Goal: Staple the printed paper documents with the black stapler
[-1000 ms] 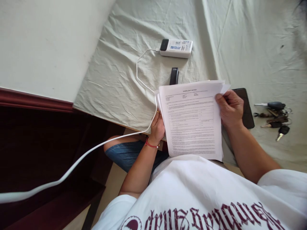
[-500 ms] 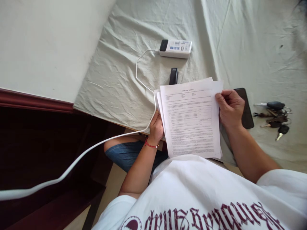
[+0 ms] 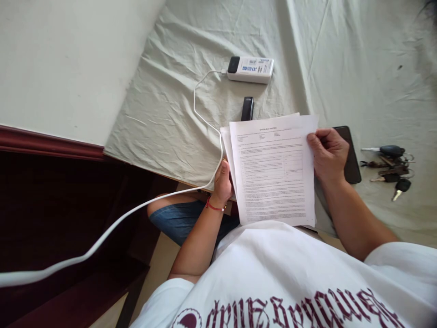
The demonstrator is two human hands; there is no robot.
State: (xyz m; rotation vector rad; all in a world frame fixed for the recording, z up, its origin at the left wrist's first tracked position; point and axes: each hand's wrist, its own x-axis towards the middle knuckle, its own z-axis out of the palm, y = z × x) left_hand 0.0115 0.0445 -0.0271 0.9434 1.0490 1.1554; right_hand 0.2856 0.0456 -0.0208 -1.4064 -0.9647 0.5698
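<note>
Since half a second ago, straightens the thumb of the left hand (image 3: 222, 184) beside the papers (image 3: 273, 182) and nudges the top sheet very slightly to the right. Headed "OVERLEAF NOTES", with the lines below too small to make out. Lies between the two hands, with at least one more sheet peeking out beneath; full count impossible to tell.

Pinches the right edge, near the upper corner, with the right hand (image 3: 329, 155), thumb on top. At the left edge, fingers hidden behind the sheets; cannot tell whether closed on them.

Beyond both hands, one white power bank (image 3: 251, 69), printed in blue but not legible, with one black end panel. From that end, one white cable (image 3: 150, 200), running past the left hand and off to its left. Nearer the hands, one slim black object (image 3: 247, 108), partly covered by the papers. Just beside the right hand and partly hidden by it, one dark phone (image 3: 351, 157). Farther right, one bunch of keys (image 3: 392, 169), three with black heads. Around the left wrist, one red bracelet (image 3: 215, 208). Nearer the body than the hands, one white T-shirt (image 3: 290, 259) with dark red blackletter, not safely readable.
</note>
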